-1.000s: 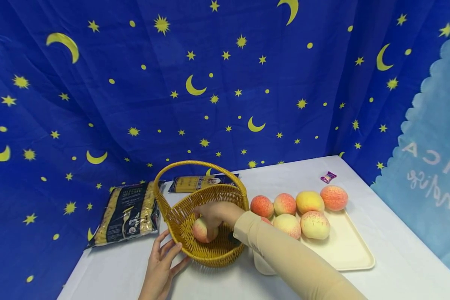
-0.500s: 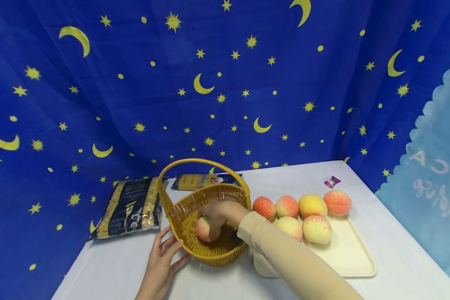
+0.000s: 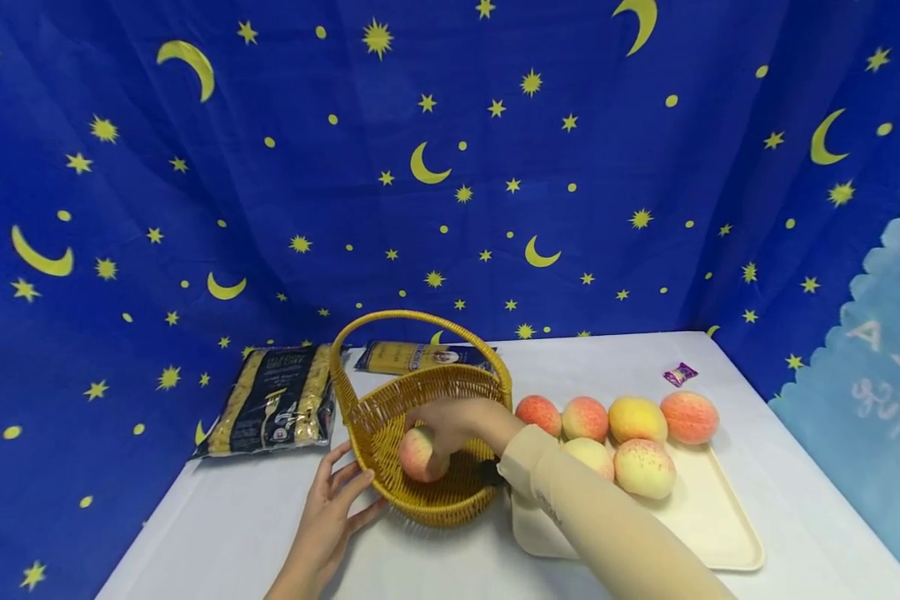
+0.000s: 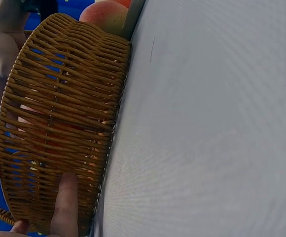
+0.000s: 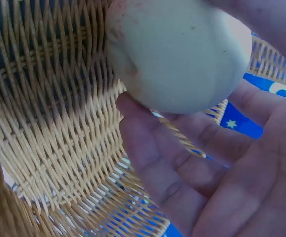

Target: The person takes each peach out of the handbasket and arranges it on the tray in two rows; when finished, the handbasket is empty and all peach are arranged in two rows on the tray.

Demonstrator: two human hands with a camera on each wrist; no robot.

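Note:
A brown wicker basket (image 3: 450,500) with a tall arched handle stands on the white table. My left hand (image 3: 328,512) touches its left side, with the thumb at the rim. In the left wrist view, one straight finger (image 4: 66,202) lies against the woven outer wall. My right hand (image 3: 453,421) reaches inside the basket and holds a pale, pink-flecked peach (image 5: 180,54), with fingers curled under it. In the head view this peach (image 3: 418,457) shows low in the basket, partly covered by the hand.
Right of the basket, a cream tray (image 3: 705,517) bears several peaches (image 3: 645,468) and a yellow fruit (image 3: 637,419). A purple-wrapped candy (image 3: 679,374) lies behind. A pasta bag (image 3: 281,408) sits at left, another pasta pack (image 3: 412,357) behind the basket. A starry blue curtain (image 3: 390,275) backs the table.
The whole head view has shifted, so everything appears slightly further right. The right hand still holds the peach in the basket, and the left hand stays at its side.

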